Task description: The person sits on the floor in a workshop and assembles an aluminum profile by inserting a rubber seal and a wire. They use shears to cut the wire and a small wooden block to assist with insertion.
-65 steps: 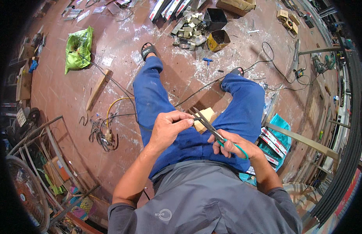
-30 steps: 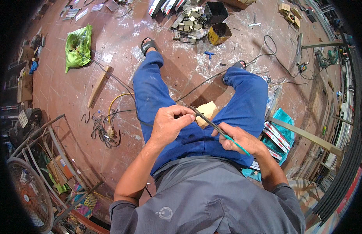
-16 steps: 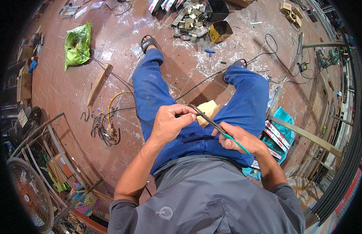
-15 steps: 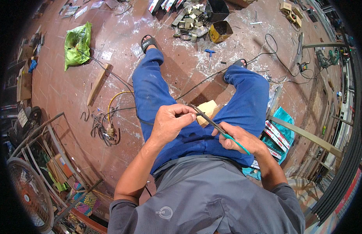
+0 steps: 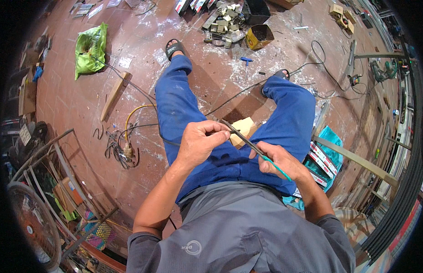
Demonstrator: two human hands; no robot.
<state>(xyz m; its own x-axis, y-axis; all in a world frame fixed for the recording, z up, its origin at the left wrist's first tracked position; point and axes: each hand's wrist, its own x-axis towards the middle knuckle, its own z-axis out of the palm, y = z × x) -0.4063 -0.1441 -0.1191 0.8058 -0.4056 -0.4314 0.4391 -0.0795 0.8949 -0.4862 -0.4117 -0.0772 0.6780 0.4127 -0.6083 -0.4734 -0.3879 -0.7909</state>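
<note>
Above my lap, my left hand [image 5: 203, 142] is closed in a pinch between thumb and forefinger. A small dark piece [image 5: 234, 132] pokes out from its fingertips, too small to name. My right hand [image 5: 279, 162] is wrapped round a long, dark metal tool with a thin green handle [image 5: 246, 139]; its kind is not clear. The tool slants up and left, its far end beside my left fingertips. Whether it touches the dark piece, I cannot tell. Behind the tool, between my thighs, sits a pale yellow block [image 5: 243, 125].
A wooden bar [image 5: 115, 98], a green bag [image 5: 91, 49] and cables [image 5: 122, 148] lie on the floor at left. Ahead are a blue-handled tool [image 5: 246, 63], a yellow container [image 5: 259, 36] and metal pieces [image 5: 224, 25]. A fan [image 5: 31, 227] stands at lower left, long bars [image 5: 398, 218] at right.
The tool in my right hand has shifted very slightly, its far end looking a little different beside my left fingertips. Both hands stay almost in the same place.
</note>
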